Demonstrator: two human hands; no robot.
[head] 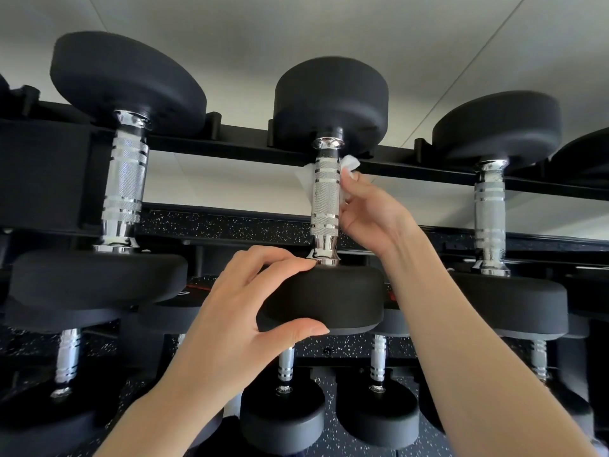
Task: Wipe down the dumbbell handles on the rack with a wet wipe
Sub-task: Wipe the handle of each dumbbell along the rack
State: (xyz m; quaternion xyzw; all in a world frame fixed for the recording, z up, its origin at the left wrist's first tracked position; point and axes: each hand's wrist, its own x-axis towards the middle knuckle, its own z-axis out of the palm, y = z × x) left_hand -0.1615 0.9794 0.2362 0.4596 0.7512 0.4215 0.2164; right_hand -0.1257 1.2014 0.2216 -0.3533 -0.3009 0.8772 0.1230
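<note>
- The black metal dumbbell rack (230, 145) runs across the view in tiers, its upper rail crossing behind three dumbbells.
- The middle dumbbell, with black round rubber heads and a knurled chrome handle (325, 196), sits on the top tier between two like it.
- The left neighbour's chrome handle (125, 179) is thicker; the right neighbour's chrome handle (490, 212) is about as slim as the middle one.
- The white crumpled wet wipe (349, 163) is wrapped behind the upper part of the middle handle, showing on both sides of it.
- The right hand (369, 209) holds the wipe against the handle's right side; its grip is curled round the wipe, fingertips at the bar.
- The left hand (244, 301) takes the near black rubber head (329, 298) of the middle dumbbell, fingers curled over its top edge by the chrome collar and thumb under its lower rim, a wide grip.
- A lower tier holds smaller black dumbbells (283, 410) with short chrome handles, just beneath the hands.
- The floor (333, 347) is black rubber flecked with white, seen through the rack's gaps.
- Behind the rack stands a pale wall (329, 24), with thin seams running diagonally across it.
</note>
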